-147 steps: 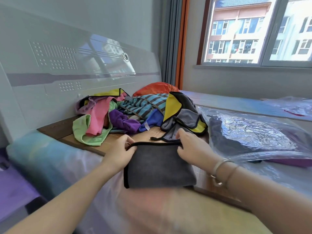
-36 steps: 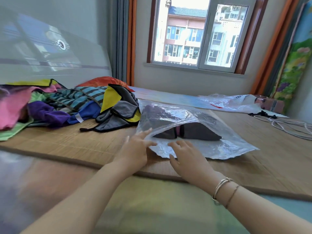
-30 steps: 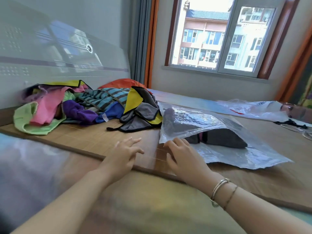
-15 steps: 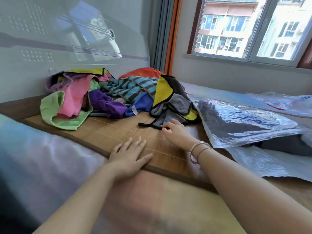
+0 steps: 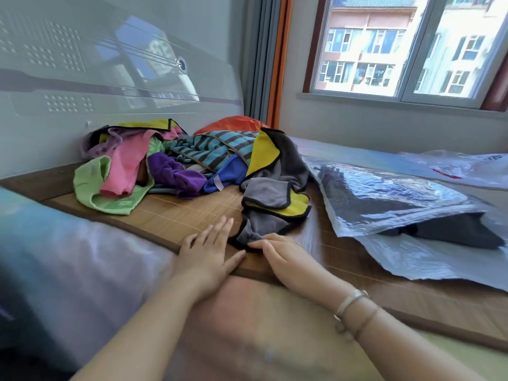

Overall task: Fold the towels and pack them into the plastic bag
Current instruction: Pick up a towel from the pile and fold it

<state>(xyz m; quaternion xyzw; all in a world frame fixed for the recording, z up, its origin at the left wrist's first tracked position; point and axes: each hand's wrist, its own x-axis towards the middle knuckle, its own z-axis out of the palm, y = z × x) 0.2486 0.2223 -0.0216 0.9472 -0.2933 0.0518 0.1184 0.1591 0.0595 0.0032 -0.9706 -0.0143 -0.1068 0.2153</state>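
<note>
The grey towel (image 5: 268, 226) with black trim and a yellow underside trails out of the heap of towels (image 5: 176, 166) onto the bamboo mat (image 5: 176, 215), its near corner lying just in front of the person. The right hand (image 5: 286, 257) rests on that corner, fingers extended over the cloth; whether the thumb is pinching the edge underneath cannot be told, since the hand covers it. The left hand (image 5: 209, 251) lies flat on the mat just beside the same corner, fingers spread and holding nothing. It looks placed to steady the person or to take the other side of the towel once it is drawn clear. The towel seems to be the next one picked for folding, as it is the piece nearest the front edge of the mat.

To the right lies the plastic bag (image 5: 384, 199), crinkled and shiny, its mouth facing the person. A dark folded towel (image 5: 453, 232) shows inside the opening; the glare on the plastic hides how many others lie behind it.

The heap sits against the headboard (image 5: 110, 78), with green, pink, purple, blue, striped and orange pieces tangled together, so their number is hard to count. Another plastic sheet (image 5: 453, 169) lies further back under the window (image 5: 406, 45), cut off at the right edge.
</note>
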